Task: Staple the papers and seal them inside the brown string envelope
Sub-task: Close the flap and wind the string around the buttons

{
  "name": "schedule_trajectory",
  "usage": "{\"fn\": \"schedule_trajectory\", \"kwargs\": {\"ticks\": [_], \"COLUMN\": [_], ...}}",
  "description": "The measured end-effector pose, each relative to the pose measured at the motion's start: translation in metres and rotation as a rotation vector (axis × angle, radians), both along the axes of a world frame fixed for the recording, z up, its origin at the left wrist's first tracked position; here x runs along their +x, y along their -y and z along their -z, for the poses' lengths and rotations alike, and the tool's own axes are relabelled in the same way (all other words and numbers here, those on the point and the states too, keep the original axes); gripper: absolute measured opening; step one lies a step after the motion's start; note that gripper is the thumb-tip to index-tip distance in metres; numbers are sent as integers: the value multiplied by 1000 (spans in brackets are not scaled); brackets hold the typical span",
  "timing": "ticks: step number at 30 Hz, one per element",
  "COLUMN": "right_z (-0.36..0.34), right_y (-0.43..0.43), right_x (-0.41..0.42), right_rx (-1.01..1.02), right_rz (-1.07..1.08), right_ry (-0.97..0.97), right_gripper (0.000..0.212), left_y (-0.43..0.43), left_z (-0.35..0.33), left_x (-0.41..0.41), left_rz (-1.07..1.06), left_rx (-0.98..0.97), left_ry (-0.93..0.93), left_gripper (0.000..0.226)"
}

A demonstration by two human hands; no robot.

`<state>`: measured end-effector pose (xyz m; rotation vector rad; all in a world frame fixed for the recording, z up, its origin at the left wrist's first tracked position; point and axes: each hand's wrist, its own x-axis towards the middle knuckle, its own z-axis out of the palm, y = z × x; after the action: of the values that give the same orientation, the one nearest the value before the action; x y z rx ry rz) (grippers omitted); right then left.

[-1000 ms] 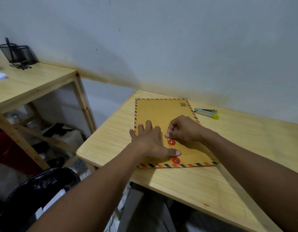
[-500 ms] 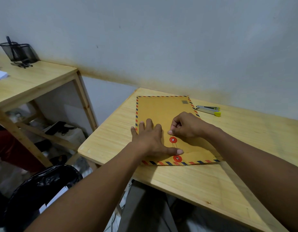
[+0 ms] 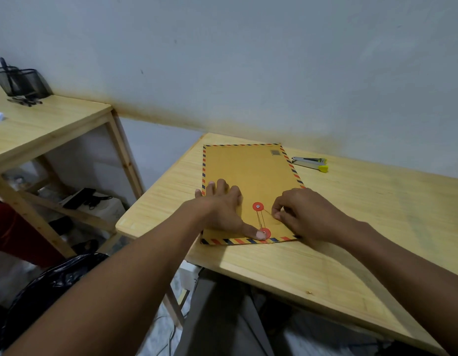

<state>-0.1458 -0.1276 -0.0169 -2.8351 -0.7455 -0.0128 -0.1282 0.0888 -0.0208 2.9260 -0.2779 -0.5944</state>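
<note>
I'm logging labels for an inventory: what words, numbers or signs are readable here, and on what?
Nothing here can be read.
Small grey printed mark on the brown string envelope: too blurred to read.
Silver stapler with yellow tip: no lettering visible.

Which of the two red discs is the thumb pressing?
The near disc, by the envelope's striped edge: the thumb of the left hand lies on it. The far disc is uncovered.

right hand (image 3: 299,214) shifted rightward off upper red disc (image 3: 258,206), string (image 3: 267,211) drawn out sideways, left hand (image 3: 222,209) thumb moved onto lower red disc (image 3: 268,231)
</note>
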Motion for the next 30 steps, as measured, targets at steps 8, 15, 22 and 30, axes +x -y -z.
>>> {"fn": "schedule_trajectory", "kwargs": {"ticks": [8,15,22,30], "right_z": [0,2,0,-5], "right_y": [4,-7,-28,-45], "right_x": [-41,-57,-47,-9], "right_rx": [-271,-171,-121,-48], "right_rz": [-249,-230,-203,-124], "right_ry": [369,245,54,-79], "right_gripper": [7,29,24,17], "left_y": [-1,-10,-18,-28], "left_z": [0,1,-4,-7], "left_x": [-5,-2,-1,-3], "left_rz": [9,43,88,119], "left_rx": [-19,-45,-67,-115], "left_ry": [31,-3,-34,-50], "left_gripper": [92,88,86,86]}}
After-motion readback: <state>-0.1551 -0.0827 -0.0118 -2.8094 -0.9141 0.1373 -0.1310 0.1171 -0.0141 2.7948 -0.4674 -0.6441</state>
